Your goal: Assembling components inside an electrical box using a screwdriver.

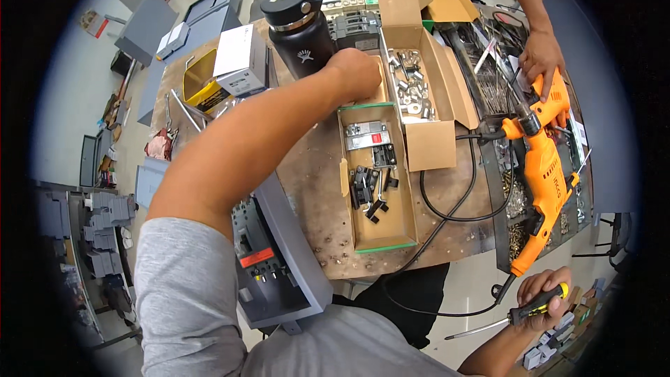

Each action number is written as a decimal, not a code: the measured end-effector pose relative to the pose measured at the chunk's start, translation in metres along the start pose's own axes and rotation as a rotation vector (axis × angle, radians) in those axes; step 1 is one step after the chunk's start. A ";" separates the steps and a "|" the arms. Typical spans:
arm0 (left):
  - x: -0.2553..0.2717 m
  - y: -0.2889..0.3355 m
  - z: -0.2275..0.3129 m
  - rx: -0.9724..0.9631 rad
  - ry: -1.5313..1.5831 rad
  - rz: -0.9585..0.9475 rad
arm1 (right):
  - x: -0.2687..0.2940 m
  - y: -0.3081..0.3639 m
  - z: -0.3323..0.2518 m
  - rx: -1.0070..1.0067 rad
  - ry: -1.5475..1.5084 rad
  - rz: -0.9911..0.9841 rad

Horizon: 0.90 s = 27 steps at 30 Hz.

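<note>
My right hand (546, 292), at the lower right, is wrapped round the black-and-yellow handle of a screwdriver (525, 313). Its metal shaft points left. My left hand (357, 74) reaches across to the back of the workbench, beside a black water bottle (300, 45). The left fingers are turned down at the far end of an open cardboard box (370, 234) and are hidden, so I cannot tell what they touch. Inside that box lie black clamp-like parts (368, 188) and metal-and-black pieces. A grey metal enclosure (310, 272) with circuit breakers (257, 255) sits below my left arm.
Another box holds metal lugs (413, 87). On the right, an orange power drill (544, 167) lies over trays of small hardware; its black cable (447, 220) loops across the bench. A co-worker's hand (543, 56) is at the drill. A white box (241, 59) stands back left.
</note>
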<state>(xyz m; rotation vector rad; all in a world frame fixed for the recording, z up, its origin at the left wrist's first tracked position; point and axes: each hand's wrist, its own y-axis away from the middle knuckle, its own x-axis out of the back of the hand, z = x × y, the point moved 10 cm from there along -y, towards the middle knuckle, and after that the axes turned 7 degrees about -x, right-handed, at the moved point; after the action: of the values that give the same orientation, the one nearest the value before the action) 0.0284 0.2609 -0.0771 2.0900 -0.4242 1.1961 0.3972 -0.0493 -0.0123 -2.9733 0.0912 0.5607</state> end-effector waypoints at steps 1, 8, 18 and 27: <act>0.000 0.000 0.003 -0.050 -0.046 -0.029 | 0.001 0.002 0.002 -0.006 -0.003 0.000; 0.001 0.000 0.003 -0.206 -0.096 0.072 | 0.001 0.004 0.010 0.012 -0.018 0.037; 0.103 0.136 -0.010 0.091 0.419 0.393 | -0.015 -0.002 0.026 -0.168 0.096 -0.044; 0.028 0.189 0.009 -0.082 0.188 0.511 | -0.256 0.038 0.078 0.180 0.776 -0.886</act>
<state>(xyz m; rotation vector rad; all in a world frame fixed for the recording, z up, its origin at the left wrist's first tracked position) -0.0601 0.1206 0.0188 1.8298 -0.9384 1.6165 0.1279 -0.0674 0.0054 -2.4838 -0.9735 -0.6486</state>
